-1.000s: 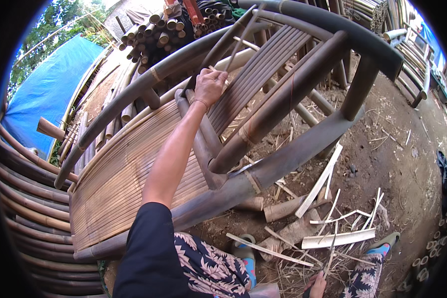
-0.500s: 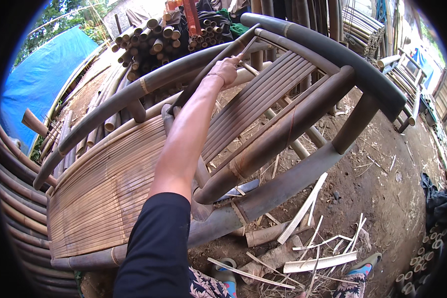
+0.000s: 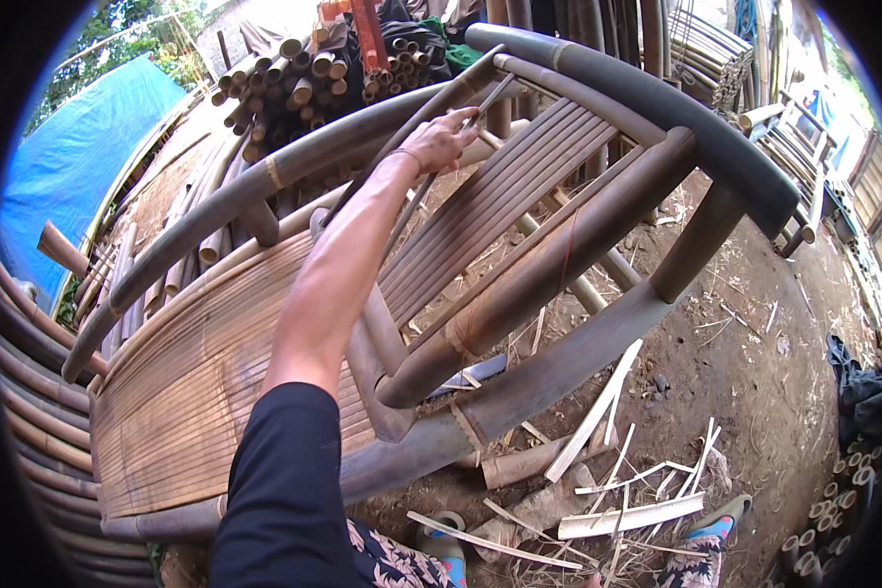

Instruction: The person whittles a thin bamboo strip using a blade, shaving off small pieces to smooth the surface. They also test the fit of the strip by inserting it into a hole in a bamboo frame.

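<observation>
Bamboo strip [image 3: 431, 186] is lying slanted across the bamboo chair [image 3: 519, 245] frame, near the upper rail. The left hand [image 3: 441, 142] is gripping it with fingers closed; the right hand is lying outside view.

Short black sleeve [image 3: 284, 480] on a bare forearm, thin wrist band [image 3: 399, 155], floral-patterned trousers [image 3: 392, 568], blue-strapped sandals [image 3: 715, 524]

Single head-worn fisheye view, looking down and forward.
The camera is sitting close above the bamboo bench [image 3: 265, 363], facing its slatted backrest; straight poles are bending toward the rim.
</observation>
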A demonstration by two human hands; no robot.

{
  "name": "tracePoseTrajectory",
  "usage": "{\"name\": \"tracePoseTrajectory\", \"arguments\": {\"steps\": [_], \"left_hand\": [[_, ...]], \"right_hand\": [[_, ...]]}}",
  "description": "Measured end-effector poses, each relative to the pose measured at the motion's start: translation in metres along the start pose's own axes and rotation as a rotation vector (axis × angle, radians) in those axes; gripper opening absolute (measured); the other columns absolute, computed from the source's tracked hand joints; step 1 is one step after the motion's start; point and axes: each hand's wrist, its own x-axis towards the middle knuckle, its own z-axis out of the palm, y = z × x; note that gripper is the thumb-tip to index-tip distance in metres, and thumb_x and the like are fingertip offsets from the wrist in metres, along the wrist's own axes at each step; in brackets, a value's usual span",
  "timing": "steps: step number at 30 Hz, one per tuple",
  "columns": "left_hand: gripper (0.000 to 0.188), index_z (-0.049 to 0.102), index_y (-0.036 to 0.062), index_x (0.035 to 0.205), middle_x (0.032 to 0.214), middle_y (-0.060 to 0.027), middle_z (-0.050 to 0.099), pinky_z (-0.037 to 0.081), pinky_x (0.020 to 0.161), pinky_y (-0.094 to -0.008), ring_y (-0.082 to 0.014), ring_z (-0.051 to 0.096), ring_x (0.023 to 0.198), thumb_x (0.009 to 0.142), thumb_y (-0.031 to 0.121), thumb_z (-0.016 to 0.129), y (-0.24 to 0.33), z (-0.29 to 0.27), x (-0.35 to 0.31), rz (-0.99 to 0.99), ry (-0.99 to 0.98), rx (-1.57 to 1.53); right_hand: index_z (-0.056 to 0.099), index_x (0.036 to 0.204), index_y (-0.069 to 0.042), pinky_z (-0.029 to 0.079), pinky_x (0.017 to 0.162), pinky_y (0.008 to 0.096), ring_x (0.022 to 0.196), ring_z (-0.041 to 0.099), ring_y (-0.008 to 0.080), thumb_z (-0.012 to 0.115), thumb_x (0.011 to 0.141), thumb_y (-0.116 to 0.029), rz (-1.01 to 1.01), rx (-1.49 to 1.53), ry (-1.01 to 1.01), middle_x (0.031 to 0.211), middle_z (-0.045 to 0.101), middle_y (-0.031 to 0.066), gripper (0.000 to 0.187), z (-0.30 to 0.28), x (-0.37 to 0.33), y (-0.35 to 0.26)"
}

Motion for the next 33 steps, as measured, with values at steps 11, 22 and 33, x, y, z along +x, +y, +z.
{"name": "tracePoseTrajectory", "arguments": {"steps": [11,22,33], "left_hand": [[0.072,0.060,0.0107,0.133,0.129,-0.0179,0.062,0.042,0.105,-0.0364,-0.0328,0.056,0.124,0.090,0.068,0.050,0.031,0.042,-0.030,0.077,0.186,-0.029],[0.113,0.049,-0.0132,0.130,0.123,-0.0312,0.059,0.048,0.100,-0.0428,-0.0357,0.061,0.116,0.061,0.072,0.077,0.112,0.025,-0.070,0.038,0.012,0.385],[0.030,0.062,0.0005,0.121,0.122,-0.0182,0.064,0.052,0.085,-0.0346,-0.0198,0.063,0.100,0.098,0.018,0.056,0.235,0.114,-0.241,0.505,0.247,-0.309]], "right_hand": [[0.055,0.128,0.006,0.045,0.082,0.0303,0.092,0.054,0.0174,0.045,0.103,-0.043,0.030,0.006,-0.007,0.101,0.060,0.0100,0.056,-0.011,-0.011,0.014],[0.050,0.071,-0.005,0.040,0.035,0.0298,0.038,0.047,0.0163,0.039,0.103,-0.049,-0.001,0.372,-0.072,0.050,0.044,0.0039,0.056,-0.002,-0.027,0.017],[0.060,0.100,-0.001,0.044,0.042,0.0246,0.047,0.054,0.0100,0.059,0.097,-0.031,0.107,0.498,-0.010,0.075,0.068,0.0105,0.030,-0.096,-0.050,-0.062]]}}
